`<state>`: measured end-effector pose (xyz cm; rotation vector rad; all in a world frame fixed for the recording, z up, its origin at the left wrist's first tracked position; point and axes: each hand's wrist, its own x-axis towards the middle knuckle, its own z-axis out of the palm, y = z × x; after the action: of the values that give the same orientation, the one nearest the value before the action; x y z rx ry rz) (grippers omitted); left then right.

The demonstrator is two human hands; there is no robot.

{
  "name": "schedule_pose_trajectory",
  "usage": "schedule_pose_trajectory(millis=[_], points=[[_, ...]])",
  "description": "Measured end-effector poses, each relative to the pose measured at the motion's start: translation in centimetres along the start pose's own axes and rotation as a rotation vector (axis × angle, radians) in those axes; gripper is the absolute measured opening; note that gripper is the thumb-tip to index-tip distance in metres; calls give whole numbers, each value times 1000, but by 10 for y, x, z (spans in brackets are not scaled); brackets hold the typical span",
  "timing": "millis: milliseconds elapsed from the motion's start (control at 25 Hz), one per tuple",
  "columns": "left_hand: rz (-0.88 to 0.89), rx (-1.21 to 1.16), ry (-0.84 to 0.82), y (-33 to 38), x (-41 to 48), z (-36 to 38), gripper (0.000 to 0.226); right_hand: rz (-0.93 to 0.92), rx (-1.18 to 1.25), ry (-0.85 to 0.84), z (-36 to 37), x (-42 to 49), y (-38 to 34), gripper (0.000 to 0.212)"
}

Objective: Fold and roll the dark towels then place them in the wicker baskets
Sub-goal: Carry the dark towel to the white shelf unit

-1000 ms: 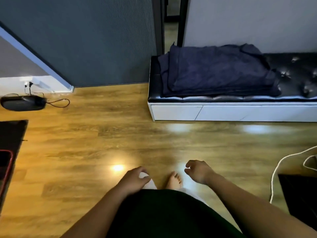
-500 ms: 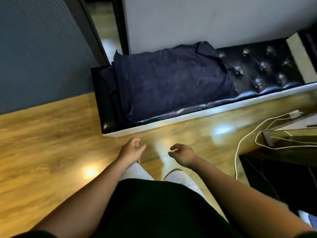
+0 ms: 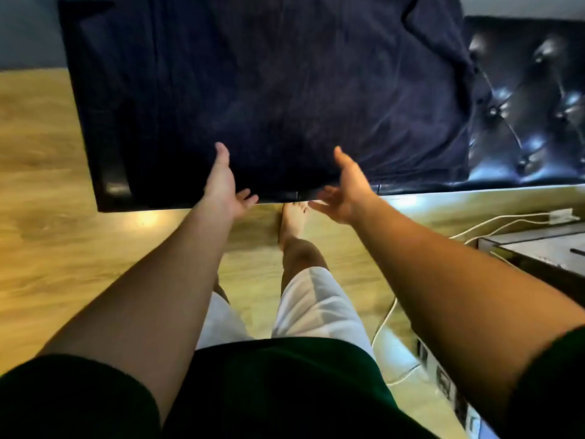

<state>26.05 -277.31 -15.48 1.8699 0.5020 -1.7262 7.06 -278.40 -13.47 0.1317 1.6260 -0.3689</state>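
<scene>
The pile of dark towels [image 3: 285,90] lies at twelve o'clock in the head view. It is spread flat over the left part of a black tufted bench [image 3: 531,106], whose buttoned upholstery shows bare at two o'clock, just right of the pile. The towels' near edge reaches the front of the seat. Both of the person's bare arms stretch forward toward that edge. The left hand [image 3: 223,185] is at about eleven o'clock from the picture's centre, its palm turned inward and its fingers relaxed and loosely spread, gripping nothing. The right hand [image 3: 345,191] is at about one o'clock and mirrors it, palm inward and fingers spread, also holding nothing. The two hands are apart, with the front of the bench showing in the gap between them. Both overlap the towels' near edge, but motion blur hides whether either one touches the cloth. Between the forearms a bare foot [image 3: 292,223] stands on the wooden floor [image 3: 47,248] close to the bench. Nearer the camera, at six o'clock, are white shorts [image 3: 316,305] and a dark green shirt [image 3: 269,391]. At three o'clock a white cable [image 3: 506,221] trails over the floor beside a low table [image 3: 538,248].
</scene>
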Motion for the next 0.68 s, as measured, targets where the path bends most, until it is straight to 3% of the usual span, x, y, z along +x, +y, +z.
schedule_pose_trajectory(millis=[160, 320, 520, 680], points=[[-30, -363, 124, 18, 22, 22, 82, 88, 39, 138, -49, 51, -75, 56], [45, -416, 217, 26, 30, 8, 83, 155, 99, 267, -62, 66, -85, 63], [76, -478, 225, 29, 26, -1, 65, 92, 288, 253, -56, 61, -84, 57], [182, -623, 141, 20, 27, -14, 61, 40, 453, 179, -80, 75, -79, 71]])
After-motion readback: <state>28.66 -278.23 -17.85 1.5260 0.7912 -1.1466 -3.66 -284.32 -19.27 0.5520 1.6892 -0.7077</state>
